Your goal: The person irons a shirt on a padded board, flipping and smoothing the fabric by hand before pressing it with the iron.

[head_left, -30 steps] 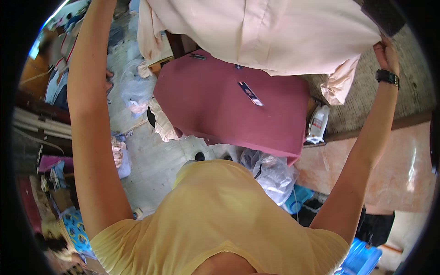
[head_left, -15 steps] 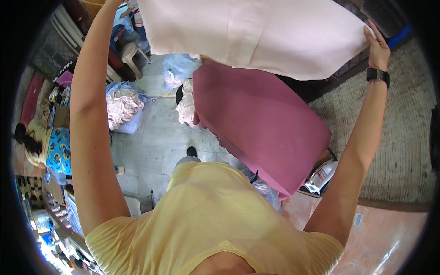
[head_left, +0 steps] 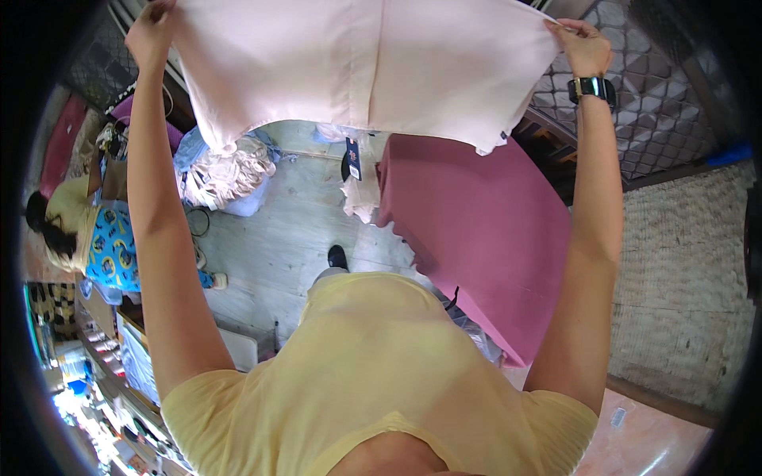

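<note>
A pale pink garment hangs stretched wide between my raised hands, with a seam running down its middle. My left hand is closed at its upper left, partly cut off by the frame's top edge. At the upper right, my right hand pinches the garment's edge between thumb and fingers. Below the lower hem dangles a dark swing tag. The garment's far part lies outside the picture. Under its right side stands a table covered in maroon cloth.
A heap of pale crumpled clothes lies on the floor to the left. Another person in blue patterned trousers is at the far left. A metal lattice stands at the upper right, beside a ribbed mat.
Both hands have shifted: the left has come down into view, the right has moved inward to the left. The garment hangs straighter, and its swing tag now shows.
</note>
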A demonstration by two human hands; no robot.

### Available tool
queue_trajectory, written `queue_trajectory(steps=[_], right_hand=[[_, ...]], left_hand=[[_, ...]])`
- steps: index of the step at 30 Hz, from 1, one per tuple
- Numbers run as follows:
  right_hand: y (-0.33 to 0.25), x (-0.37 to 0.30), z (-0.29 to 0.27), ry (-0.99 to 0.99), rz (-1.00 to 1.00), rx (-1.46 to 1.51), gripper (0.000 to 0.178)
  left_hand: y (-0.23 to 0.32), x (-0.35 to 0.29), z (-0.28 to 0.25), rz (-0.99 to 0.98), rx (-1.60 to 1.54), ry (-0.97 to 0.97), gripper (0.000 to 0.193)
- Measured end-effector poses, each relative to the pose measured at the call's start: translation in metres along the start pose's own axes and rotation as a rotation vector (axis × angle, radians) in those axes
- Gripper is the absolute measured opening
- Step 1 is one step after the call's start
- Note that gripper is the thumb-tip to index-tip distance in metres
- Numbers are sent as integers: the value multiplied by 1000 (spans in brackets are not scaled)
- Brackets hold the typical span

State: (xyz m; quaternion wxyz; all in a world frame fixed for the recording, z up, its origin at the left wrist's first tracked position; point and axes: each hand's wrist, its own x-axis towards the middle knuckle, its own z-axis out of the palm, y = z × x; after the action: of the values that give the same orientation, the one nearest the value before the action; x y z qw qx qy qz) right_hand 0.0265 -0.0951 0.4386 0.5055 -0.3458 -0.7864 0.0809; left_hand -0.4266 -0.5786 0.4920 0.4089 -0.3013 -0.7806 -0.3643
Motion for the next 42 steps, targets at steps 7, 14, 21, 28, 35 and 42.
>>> queue_trajectory(steps=[7,14,21,28,35,42], right_hand=[[-81,-101,94,-8,-145,186,18],[-136,-192,139,-527,198,265,11],[-87,-162,236,-626,176,444,17],[-62,-104,304,-679,428,733,20],[4,-56,377,-519,-8,293,15],[75,-36,443,-570,765,547,18]], left_hand=[[-129,-14,12,60,18,216,17],[-198,-59,56,-9,112,81,13],[-203,-68,116,-22,106,-166,15],[-244,-67,190,-281,-258,-277,17],[-274,-57,300,-350,-599,-583,8],[-267,-96,435,-305,-673,-927,12]])
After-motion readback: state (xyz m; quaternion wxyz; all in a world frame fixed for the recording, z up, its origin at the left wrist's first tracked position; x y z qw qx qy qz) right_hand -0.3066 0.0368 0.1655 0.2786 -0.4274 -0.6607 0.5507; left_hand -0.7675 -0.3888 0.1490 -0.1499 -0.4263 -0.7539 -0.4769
